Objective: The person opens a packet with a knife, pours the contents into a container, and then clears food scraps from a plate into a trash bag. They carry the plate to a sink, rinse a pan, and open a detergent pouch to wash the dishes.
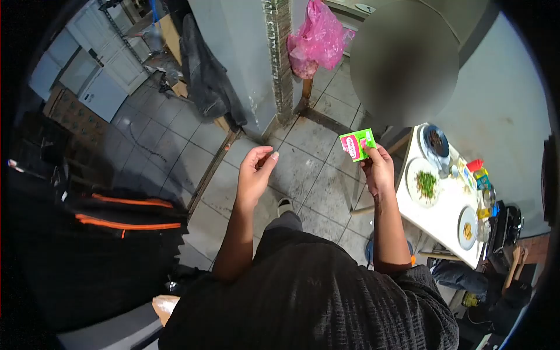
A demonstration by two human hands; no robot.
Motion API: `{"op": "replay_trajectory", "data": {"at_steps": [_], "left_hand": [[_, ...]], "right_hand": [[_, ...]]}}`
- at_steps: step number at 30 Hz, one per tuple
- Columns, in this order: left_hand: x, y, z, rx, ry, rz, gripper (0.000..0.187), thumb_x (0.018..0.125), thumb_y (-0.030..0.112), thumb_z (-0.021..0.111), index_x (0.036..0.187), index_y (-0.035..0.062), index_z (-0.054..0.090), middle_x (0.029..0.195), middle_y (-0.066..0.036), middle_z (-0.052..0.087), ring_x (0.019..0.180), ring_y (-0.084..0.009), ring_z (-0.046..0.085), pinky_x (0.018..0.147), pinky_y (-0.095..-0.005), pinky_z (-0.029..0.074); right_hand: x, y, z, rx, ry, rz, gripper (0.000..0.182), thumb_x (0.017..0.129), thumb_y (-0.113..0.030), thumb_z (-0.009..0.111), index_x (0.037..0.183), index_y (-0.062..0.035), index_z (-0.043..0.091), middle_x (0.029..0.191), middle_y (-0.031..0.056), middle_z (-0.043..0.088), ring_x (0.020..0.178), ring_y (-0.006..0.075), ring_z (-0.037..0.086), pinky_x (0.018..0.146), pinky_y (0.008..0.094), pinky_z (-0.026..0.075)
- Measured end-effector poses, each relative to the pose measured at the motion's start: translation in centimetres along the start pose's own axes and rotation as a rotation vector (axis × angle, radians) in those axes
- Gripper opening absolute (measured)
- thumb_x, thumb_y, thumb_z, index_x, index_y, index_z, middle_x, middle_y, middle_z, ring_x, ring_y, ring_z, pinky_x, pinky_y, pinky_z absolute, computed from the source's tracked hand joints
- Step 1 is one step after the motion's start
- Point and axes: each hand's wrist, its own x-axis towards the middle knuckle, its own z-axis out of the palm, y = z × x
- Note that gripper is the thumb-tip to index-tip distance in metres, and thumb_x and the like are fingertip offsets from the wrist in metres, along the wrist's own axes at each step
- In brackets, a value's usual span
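Observation:
My right hand (379, 169) holds up a small flat green packet (363, 139) with a pink label, thumb across its front. The lettering on the label is too small to read surely. At the packet's left side, the edge looks uneven. To the left, my left hand (255, 175) is raised over the floor, apart from the packet. Its fingers curl in toward the thumb; whether something small sits between the tips cannot be made out.
A white table (446, 219) on the right bears a plate of chopped greens (426, 185), a dark bowl (434, 142), a small plate (467, 228) and several bottles. A pink bag (321, 38) hangs ahead beside a wall edge. A person (402, 64), blurred, is beyond the table.

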Motion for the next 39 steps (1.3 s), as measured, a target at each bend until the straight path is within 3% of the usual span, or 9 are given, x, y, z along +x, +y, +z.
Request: {"op": "replay_trajectory", "data": {"at_steps": [9,15,25,27,29,30,32,36,39], "left_hand": [[21.6,2.1,1.2,0.087,-0.023,0.077,0.022,0.088,0.013,0.064,0.103,-0.001,0.059,0.089,-0.001,0.061,0.08,-0.0067,0.052,0.073,-0.0211,0.042],[31.4,0.6,2.3,0.177,0.066,-0.105,0.023,0.087,0.017,0.066,0.102,-0.0002,0.059,0.089,-0.001,0.061,0.084,-0.0078,0.054,0.074,-0.0225,0.043],[43.2,1.8,5.6,0.175,0.361,-0.212,0.019,0.088,0.012,0.063,0.103,-0.0002,0.06,0.091,-0.003,0.061,0.083,-0.0085,0.055,0.077,-0.0223,0.044],[44.3,1.7,5.6,0.17,0.419,-0.192,0.018,0.088,0.011,0.064,0.102,-0.0002,0.061,0.09,-0.002,0.061,0.083,-0.0081,0.054,0.077,-0.022,0.044],[44.9,1.3,5.3,0.147,0.465,-0.171,0.016,0.088,0.01,0.064,0.1,-0.0001,0.061,0.09,-0.001,0.06,0.082,-0.0079,0.054,0.077,-0.022,0.044],[45.1,1.3,5.2,0.127,0.481,-0.145,0.016,0.088,0.009,0.064,0.1,0.0,0.061,0.09,-0.001,0.06,0.082,-0.0078,0.054,0.077,-0.022,0.044],[45.2,1.4,4.9,0.095,0.528,-0.107,0.015,0.088,0.009,0.064,0.1,0.0003,0.061,0.09,0.0,0.06,0.082,-0.0077,0.054,0.077,-0.0224,0.044],[43.0,2.0,3.9,0.045,0.672,-0.079,0.013,0.088,0.009,0.064,0.098,0.0019,0.062,0.092,0.001,0.061,0.083,-0.0068,0.054,0.078,-0.023,0.043],[38.6,2.7,3.0,0.03,0.798,0.017,0.012,0.088,0.01,0.064,0.098,0.0031,0.062,0.09,0.003,0.061,0.08,-0.0051,0.052,0.075,-0.0218,0.042]], "right_hand": [[21.6,-3.2,7.6,-0.095,0.062,0.008,0.017,0.084,-0.01,0.063,0.1,-0.0054,0.059,0.087,0.0019,0.063,0.075,0.0097,0.058,0.065,0.0255,0.046],[40.9,-1.8,11.6,-0.129,0.048,-0.047,0.021,0.082,-0.009,0.063,0.1,0.0006,0.06,0.087,0.0046,0.062,0.069,0.0105,0.055,0.062,0.0236,0.043],[67.8,0.3,21.9,-0.805,-0.072,-0.245,0.033,0.081,-0.018,0.067,0.102,0.0075,0.061,0.081,0.0106,0.065,0.066,0.014,0.06,0.056,0.0273,0.048],[70.3,1.3,22.7,-0.817,-0.132,-0.19,0.036,0.081,-0.021,0.069,0.101,0.0073,0.062,0.081,0.0107,0.065,0.066,0.0141,0.061,0.055,0.0275,0.047],[71.5,2.1,23.3,-0.937,-0.028,-0.196,0.046,0.074,-0.033,0.073,0.095,0.0067,0.065,0.084,0.0177,0.068,0.078,0.0235,0.065,0.073,0.0351,0.049],[71.1,1.6,23.9,-0.943,-0.048,-0.199,0.046,0.074,-0.033,0.073,0.095,0.0067,0.065,0.084,0.0177,0.068,0.078,0.0235,0.065,0.073,0.0351,0.049],[69.0,0.0,25.1,-0.926,-0.039,-0.396,0.04,0.077,-0.032,0.072,0.091,0.0049,0.066,0.078,0.0128,0.067,0.074,0.0198,0.063,0.069,0.0331,0.048],[66.6,-0.7,27.5,-0.554,-0.316,-0.321,0.02,0.084,-0.018,0.068,0.077,0.0004,0.062,0.066,0.0003,0.058,0.063,0.0078,0.05,0.059,0.0243,0.042],[61.4,-0.9,30.7,-0.531,-0.44,-0.335,0.022,0.084,-0.018,0.068,0.073,-0.0004,0.06,0.065,-0.0011,0.057,0.061,0.0065,0.047,0.058,0.0233,0.04]]}}
